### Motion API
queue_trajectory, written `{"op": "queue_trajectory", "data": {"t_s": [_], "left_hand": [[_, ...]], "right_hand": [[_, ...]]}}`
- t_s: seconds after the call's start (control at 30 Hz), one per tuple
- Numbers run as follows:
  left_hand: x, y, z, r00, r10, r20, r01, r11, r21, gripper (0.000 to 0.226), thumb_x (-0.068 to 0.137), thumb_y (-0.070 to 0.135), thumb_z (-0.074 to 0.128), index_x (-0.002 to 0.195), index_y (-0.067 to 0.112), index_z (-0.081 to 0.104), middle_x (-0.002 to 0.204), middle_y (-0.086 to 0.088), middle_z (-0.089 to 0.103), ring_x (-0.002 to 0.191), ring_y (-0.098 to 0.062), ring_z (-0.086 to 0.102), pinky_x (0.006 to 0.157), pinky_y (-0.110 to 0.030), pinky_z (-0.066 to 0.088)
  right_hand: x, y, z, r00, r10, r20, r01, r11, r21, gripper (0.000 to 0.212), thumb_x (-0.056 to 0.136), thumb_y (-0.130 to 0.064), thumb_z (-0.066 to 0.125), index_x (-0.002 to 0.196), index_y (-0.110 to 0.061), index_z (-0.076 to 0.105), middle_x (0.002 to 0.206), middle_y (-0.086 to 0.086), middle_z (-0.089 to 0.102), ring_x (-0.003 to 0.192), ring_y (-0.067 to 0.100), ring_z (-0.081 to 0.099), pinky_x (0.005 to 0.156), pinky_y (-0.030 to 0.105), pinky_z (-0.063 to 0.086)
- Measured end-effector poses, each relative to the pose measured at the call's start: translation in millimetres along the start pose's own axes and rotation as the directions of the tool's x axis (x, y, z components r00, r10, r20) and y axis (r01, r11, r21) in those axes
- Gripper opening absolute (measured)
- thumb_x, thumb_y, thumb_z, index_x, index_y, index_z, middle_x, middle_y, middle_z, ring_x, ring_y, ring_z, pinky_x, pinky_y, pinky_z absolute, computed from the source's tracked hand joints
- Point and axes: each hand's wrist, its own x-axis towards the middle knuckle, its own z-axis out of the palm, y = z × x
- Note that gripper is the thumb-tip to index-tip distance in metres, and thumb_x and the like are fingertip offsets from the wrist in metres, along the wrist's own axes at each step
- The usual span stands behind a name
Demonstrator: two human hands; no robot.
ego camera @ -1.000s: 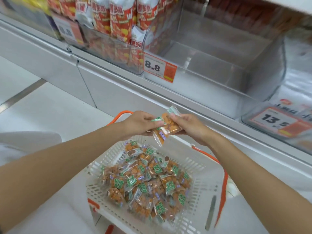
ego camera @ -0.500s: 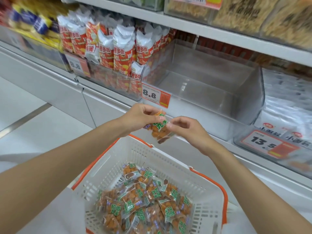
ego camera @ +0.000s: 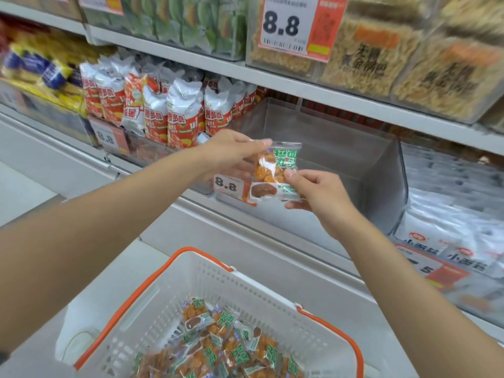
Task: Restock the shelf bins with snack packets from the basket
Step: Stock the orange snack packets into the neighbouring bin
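Two hands are in view, the left hand and the right hand, and together they pinch one snack packet. There is one white basket with two orange handles. The heaped packets inside it number well over ten, but they overlap and are cut off by the frame edge, so no exact count is possible. There is one clear bin. Three price tags read 8.8. At least six red-and-white bags stand in a row.

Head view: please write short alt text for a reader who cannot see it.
The left hand and the right hand pinch one snack packet before a clear shelf bin. Below, a white basket with orange handles holds more packets.
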Motion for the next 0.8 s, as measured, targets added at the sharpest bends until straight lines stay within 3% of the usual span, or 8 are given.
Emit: {"op": "queue_trajectory", "data": {"t_s": [0.1, 0.17, 0.27, 0.37, 0.47, 0.57, 0.7, 0.8], "left_hand": [[23, 13, -3, 0.999, 0.053, -0.008, -0.054, 0.997, -0.053, 0.036, 0.084, 0.034, 0.073, 0.113, 0.013, 0.065, 0.102, -0.003, 0.074, 0.092, -0.014, 0.072, 0.08, -0.027, 0.058], [46, 15, 2, 0.995, 0.09, -0.04, -0.092, 0.995, -0.044, 0.036, 0.083, 0.023, 0.076, 0.114, 0.011, 0.061, 0.105, -0.006, 0.072, 0.094, -0.014, 0.071, 0.081, -0.027, 0.059], [85, 10, 12, 0.982, 0.157, -0.105, -0.154, 0.988, 0.028, 0.039, 0.084, 0.014, 0.074, 0.119, 0.008, 0.059, 0.109, -0.006, 0.067, 0.097, -0.013, 0.067, 0.077, -0.023, 0.057], [126, 1, 17, 0.972, 0.168, -0.164, -0.157, 0.985, 0.075, 0.044, 0.085, 0.012, 0.073, 0.126, 0.006, 0.058, 0.113, -0.011, 0.067, 0.101, -0.019, 0.067, 0.079, -0.028, 0.058], [162, -10, 21, 0.953, 0.168, -0.253, -0.124, 0.976, 0.181, 0.047, 0.081, 0.017, 0.077, 0.125, 0.007, 0.061, 0.112, -0.012, 0.069, 0.101, -0.023, 0.067, 0.088, -0.039, 0.056], [184, -21, 26, 0.928, 0.195, -0.316, -0.12, 0.963, 0.242, 0.049, 0.083, 0.014, 0.074, 0.129, 0.01, 0.058, 0.11, -0.009, 0.07, 0.1, -0.022, 0.066, 0.09, -0.037, 0.054], [200, -38, 30, 0.95, 0.194, -0.244, -0.131, 0.959, 0.252, 0.049, 0.092, 0.014, 0.063, 0.138, 0.008, 0.048, 0.115, -0.007, 0.068, 0.105, -0.019, 0.062, 0.087, -0.025, 0.048], [203, -47, 30, 0.967, 0.182, -0.177, -0.125, 0.948, 0.292, 0.059, 0.1, 0.02, 0.052, 0.152, 0.012, 0.025, 0.126, -0.004, 0.063, 0.116, -0.019, 0.057, 0.098, -0.034, 0.047]], "right_hand": [[26, -9, -9, 0.997, -0.036, -0.064, 0.035, 0.999, -0.022, 0.031, 0.092, -0.027, 0.067, 0.09, 0.004, 0.072, 0.08, 0.022, 0.062, 0.073, 0.019, 0.054, 0.064, 0.026, 0.052], [48, -10, -14, 0.99, -0.05, -0.128, 0.034, 0.991, -0.129, 0.031, 0.09, -0.03, 0.068, 0.089, 0.0, 0.072, 0.076, 0.014, 0.065, 0.068, 0.014, 0.054, 0.069, 0.028, 0.047], [83, -5, -17, 0.985, 0.001, -0.17, -0.032, 0.983, -0.18, 0.012, 0.088, -0.021, 0.071, 0.096, -0.012, 0.068, 0.096, 0.007, 0.071, 0.083, 0.018, 0.065, 0.081, 0.03, 0.052], [124, 5, -12, 0.975, 0.051, -0.217, -0.11, 0.958, -0.266, 0.019, 0.083, -0.021, 0.076, 0.096, -0.01, 0.067, 0.089, 0.005, 0.065, 0.075, 0.017, 0.058, 0.071, 0.026, 0.046], [166, 24, -9, 0.962, 0.07, -0.263, -0.143, 0.952, -0.27, 0.019, 0.078, -0.023, 0.08, 0.074, -0.015, 0.063, 0.078, 0.002, 0.064, 0.067, 0.015, 0.058, 0.064, 0.022, 0.051], [198, 45, -9, 0.955, 0.079, -0.287, -0.143, 0.967, -0.211, 0.022, 0.073, -0.019, 0.084, 0.069, -0.013, 0.063, 0.083, 0.007, 0.068, 0.083, 0.026, 0.067, 0.086, 0.043, 0.057], [224, 67, -7, 0.945, 0.092, -0.313, -0.162, 0.965, -0.207, 0.032, 0.07, -0.015, 0.086, 0.06, -0.008, 0.056, 0.072, 0.011, 0.061, 0.074, 0.027, 0.06, 0.082, 0.044, 0.055], [240, 85, -3, 0.934, 0.086, -0.348, -0.168, 0.962, -0.213, 0.032, 0.079, -0.018, 0.079, 0.058, -0.021, 0.056, 0.081, 0.012, 0.068, 0.081, 0.031, 0.067, 0.081, 0.044, 0.057]]}}
